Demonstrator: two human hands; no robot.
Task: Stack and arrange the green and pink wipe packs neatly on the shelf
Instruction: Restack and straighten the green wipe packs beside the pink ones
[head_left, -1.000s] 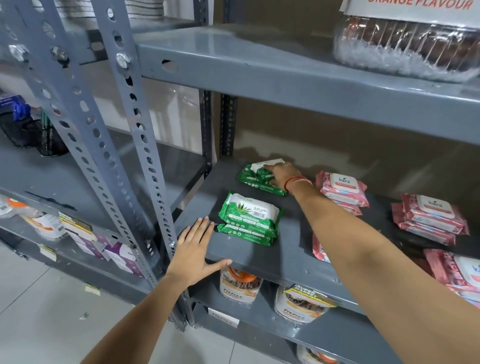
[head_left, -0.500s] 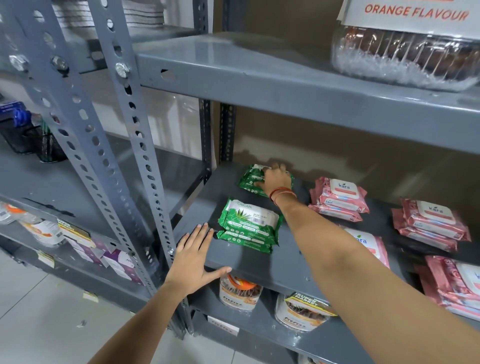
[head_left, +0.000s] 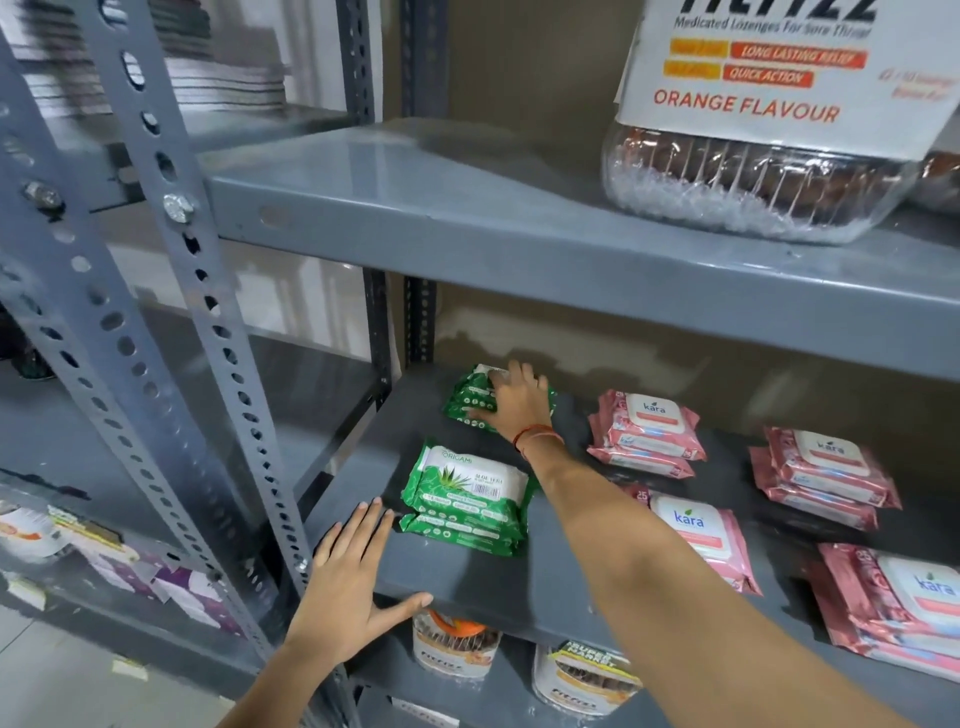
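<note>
On the grey middle shelf (head_left: 467, 577), my right hand (head_left: 519, 402) lies over a stack of green wipe packs (head_left: 470, 400) at the back left, fingers wrapped on its top pack. A second stack of two green packs (head_left: 467, 493) sits nearer the front. My left hand (head_left: 353, 577) rests flat on the shelf's front left corner, fingers spread, thumb hooked under the edge, holding nothing. Pink wipe packs lie to the right: a back stack (head_left: 647, 434), a single pack (head_left: 701, 535) partly behind my forearm, a far stack (head_left: 826, 475) and a front right stack (head_left: 904, 603).
The upper shelf (head_left: 467, 223) overhangs closely and carries a big clear lozenge jar (head_left: 753, 192). Perforated grey uprights (head_left: 208, 322) stand at the left. Jars (head_left: 454, 649) fill the shelf below. A neighbouring rack at the left holds small boxes (head_left: 171, 582).
My right hand has pushed further back over the rear green stack and settled on top of it. The view has moved closer to the shelf. My left hand has stayed on the corner.
</note>
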